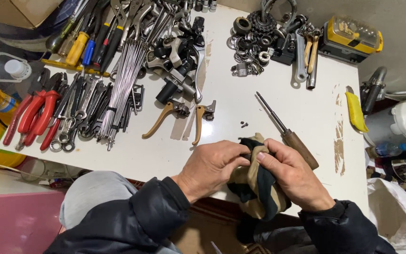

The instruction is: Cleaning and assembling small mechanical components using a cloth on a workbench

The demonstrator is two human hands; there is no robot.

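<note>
You are in a bicycle repair workshop: your white worktop [240,117] carries a bundle of spokes [123,80], with pliers [36,115] and wrenches left of it, brake levers [165,115] right, and a sprocket [261,21] further right.

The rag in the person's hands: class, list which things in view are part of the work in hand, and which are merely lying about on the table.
In hand:
- left hand
- right hand
- tan and dark rag, gripped by both

Lying about:
- wooden-handled screwdriver, beside the right hand
- two small screws
- brass-coloured brake levers
- bundle of spokes
- red-handled pliers
- yellow parts box
</note>
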